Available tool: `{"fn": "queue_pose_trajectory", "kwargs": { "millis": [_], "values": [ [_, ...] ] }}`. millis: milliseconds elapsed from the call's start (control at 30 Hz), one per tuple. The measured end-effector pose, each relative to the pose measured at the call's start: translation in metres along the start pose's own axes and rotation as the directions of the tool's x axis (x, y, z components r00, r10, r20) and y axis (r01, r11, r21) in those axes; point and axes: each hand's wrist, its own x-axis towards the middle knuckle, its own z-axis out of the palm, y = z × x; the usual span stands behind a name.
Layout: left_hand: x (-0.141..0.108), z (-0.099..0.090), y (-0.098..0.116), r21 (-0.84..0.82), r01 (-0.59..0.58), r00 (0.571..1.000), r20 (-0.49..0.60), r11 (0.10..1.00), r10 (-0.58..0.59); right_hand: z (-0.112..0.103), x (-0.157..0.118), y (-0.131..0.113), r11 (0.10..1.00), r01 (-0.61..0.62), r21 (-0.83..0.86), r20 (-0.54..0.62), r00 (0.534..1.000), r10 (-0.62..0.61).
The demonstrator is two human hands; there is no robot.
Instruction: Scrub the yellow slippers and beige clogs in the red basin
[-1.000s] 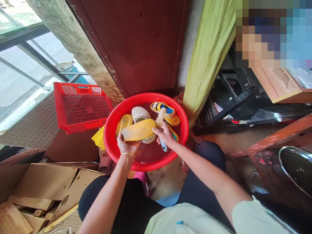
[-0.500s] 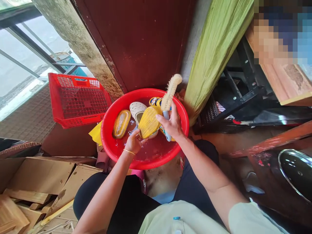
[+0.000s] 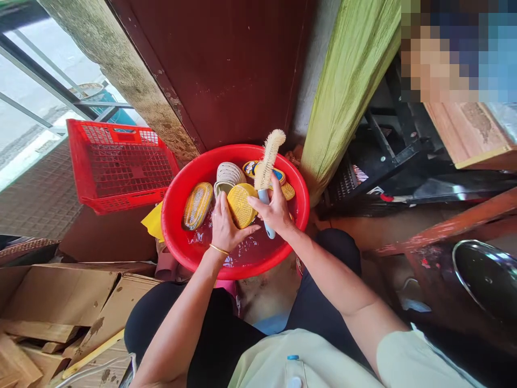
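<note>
Two hands work over a red basin (image 3: 246, 271) with dark water in it. Left hand (image 3: 226, 223) mostly open, fingers against the side of a yellow-soled shoe (image 3: 241, 206), thumb spread away. Right hand (image 3: 277, 210) closed round the blue handle of a brush (image 3: 269, 161), bristles up, thumb at the shoe's edge. Shoe held over basin, sole showing. In basin: pale clog (image 3: 230, 173) behind, yellow sole (image 3: 197, 206) at left, blue-and-yellow shoe (image 3: 278, 175) at right. Red crate (image 3: 92, 200) left of basin.
</note>
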Motion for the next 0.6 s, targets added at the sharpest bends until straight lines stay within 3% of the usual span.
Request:
{"fn": "queue_pose_trajectory", "kwargs": {
  "millis": [133,233,367,500,600],
  "values": [
    [0.0,0.0,0.005,-0.08,0.082,0.991,-0.097,0.993,-0.09,0.003,-0.001,-0.003,0.969,-0.063,0.24,0.056,0.997,0.051],
    [0.004,-0.01,0.002,-0.157,0.137,0.973,-0.163,0.978,-0.163,-0.002,0.007,-0.004,0.942,-0.082,0.326,0.012,0.996,0.083],
    [0.013,-0.025,-0.011,-0.178,0.168,0.941,-0.265,0.97,-0.212,-0.006,0.013,-0.001,0.928,-0.13,0.349,-0.062,0.985,0.161],
    [0.022,-0.031,-0.019,-0.227,0.183,0.914,-0.319,0.956,-0.251,-0.001,0.007,0.004,0.939,-0.137,0.316,0.005,0.99,0.142],
    [0.028,-0.03,-0.017,-0.382,0.196,0.905,-0.284,0.903,-0.316,0.002,0.002,0.007,0.951,-0.122,0.284,0.043,0.992,0.115]
  ]
}}
